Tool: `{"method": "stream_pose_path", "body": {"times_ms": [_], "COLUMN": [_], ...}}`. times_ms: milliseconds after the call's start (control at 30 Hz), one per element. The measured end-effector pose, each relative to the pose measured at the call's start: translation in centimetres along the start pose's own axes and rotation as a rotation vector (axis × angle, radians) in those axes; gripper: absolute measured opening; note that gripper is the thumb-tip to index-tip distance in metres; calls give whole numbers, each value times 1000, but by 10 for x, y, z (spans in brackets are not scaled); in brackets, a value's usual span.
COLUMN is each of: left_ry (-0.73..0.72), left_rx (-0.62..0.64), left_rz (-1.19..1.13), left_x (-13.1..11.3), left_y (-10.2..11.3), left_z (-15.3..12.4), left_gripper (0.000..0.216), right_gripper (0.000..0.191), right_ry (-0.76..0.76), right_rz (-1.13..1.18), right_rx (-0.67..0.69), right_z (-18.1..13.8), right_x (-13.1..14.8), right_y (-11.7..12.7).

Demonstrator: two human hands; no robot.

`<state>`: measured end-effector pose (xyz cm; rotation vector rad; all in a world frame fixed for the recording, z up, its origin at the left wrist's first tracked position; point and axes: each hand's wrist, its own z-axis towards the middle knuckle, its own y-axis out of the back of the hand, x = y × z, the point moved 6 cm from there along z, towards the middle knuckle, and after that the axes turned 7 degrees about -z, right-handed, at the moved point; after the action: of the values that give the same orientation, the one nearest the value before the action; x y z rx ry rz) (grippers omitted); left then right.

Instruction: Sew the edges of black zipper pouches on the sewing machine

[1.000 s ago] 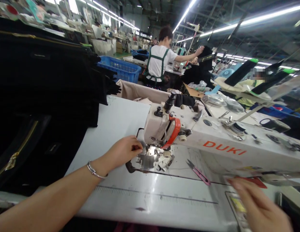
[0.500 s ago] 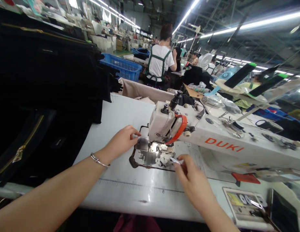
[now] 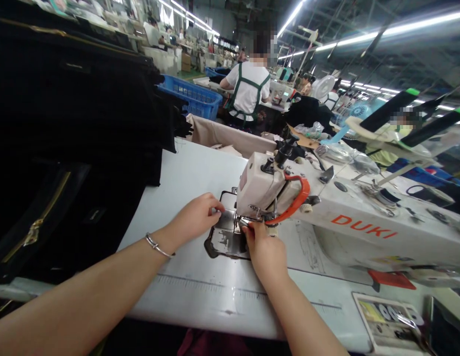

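A white sewing machine (image 3: 274, 183) with an orange lever guard stands on the pale table. My left hand (image 3: 198, 217), with a silver bangle at the wrist, is at the left edge of the metal needle plate (image 3: 226, 240). Its thumb and forefinger are curled nearly together; anything between them is too small to make out. My right hand (image 3: 265, 247) reaches under the machine head, its fingers closed on a small silvery piece (image 3: 245, 221) beside the needle area. The fingers partly cover that piece, so its kind is unclear.
Black fabric pieces with gold zippers (image 3: 33, 230) are piled at the left. A beige fabric-lined bin (image 3: 230, 136) borders the table's far side, with a blue basket (image 3: 192, 96) beyond. A co-worker (image 3: 248, 89) stands ahead. A phone (image 3: 442, 326) lies at the right.
My right hand has moved left and inward with the small piece, from the plate's right side to beneath the machine head. My left hand keeps its place by the plate. The view has shifted slightly.
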<state>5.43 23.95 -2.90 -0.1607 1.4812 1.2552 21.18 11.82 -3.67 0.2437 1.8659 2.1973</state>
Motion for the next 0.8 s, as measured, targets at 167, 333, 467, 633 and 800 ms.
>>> {"method": "stream_pose_path", "body": {"times_ms": [167,333,467,633,800], "left_ry": [-23,-118,-183,-181,-138], "left_rx": [8,11,40,80,45], "left_rz": [-16,28,74,66,59], "left_x": [-4,-12,-18,-25,-21], "left_y": [-2,-2,-11,-28,-34], "left_z": [0,0,-1,-1,4], "left_gripper": [25,27,24,18,5], "right_gripper": [19,9,10,9,13], "right_ry": [49,137,125,112,106], "right_rz": [36,151,246,359,377], "right_rx": [21,58,65,71,89], "right_z": [-3,-8,-6,-1,-4], "right_x": [10,18,14,8,9], "right_y": [0,7,10,6,7]}}
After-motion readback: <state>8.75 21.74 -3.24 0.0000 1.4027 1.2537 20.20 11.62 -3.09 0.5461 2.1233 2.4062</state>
